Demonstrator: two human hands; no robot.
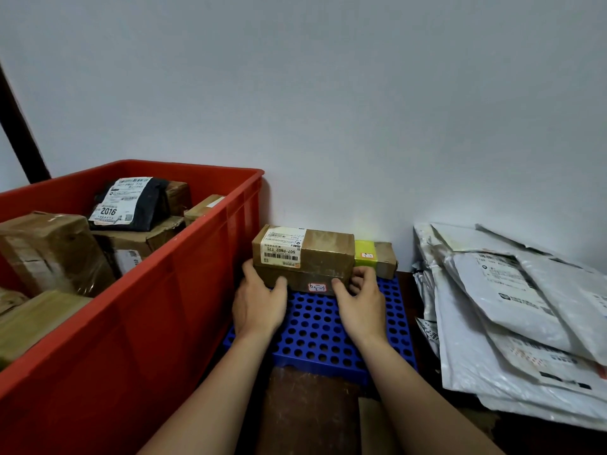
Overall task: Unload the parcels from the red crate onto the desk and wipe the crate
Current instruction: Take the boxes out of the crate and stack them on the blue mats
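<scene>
parcel [303,254], a brown taped carton with a white label, sits on the blue perforated tray [315,333] against the wall [328,93], just right of the red crate [157,307]. left hand [259,303] fingers [251,270] wrap its left end with the thumb on the front. right hand [359,303] fingers [363,274] curl at the right end, thumb on the lower front edge. both hold the carton, neither spread wide. the darker strip under it with a small sticker may be a second flat box; cannot tell. if so, an uneven release could slide the top one off. a yellow-green box [365,254] sits just beside its right end, so a push that way could shove it or pinch fingertips. the tray holes could catch a corner. the crate holds more cartons and a black bagged parcel [131,205], so most unloading looks undone and wiping not begun. free tray space looks small. loose grey mailers [509,307] heaped on the bench [305,415] at right look slippery, so stacking near them could start a slide.
</scene>
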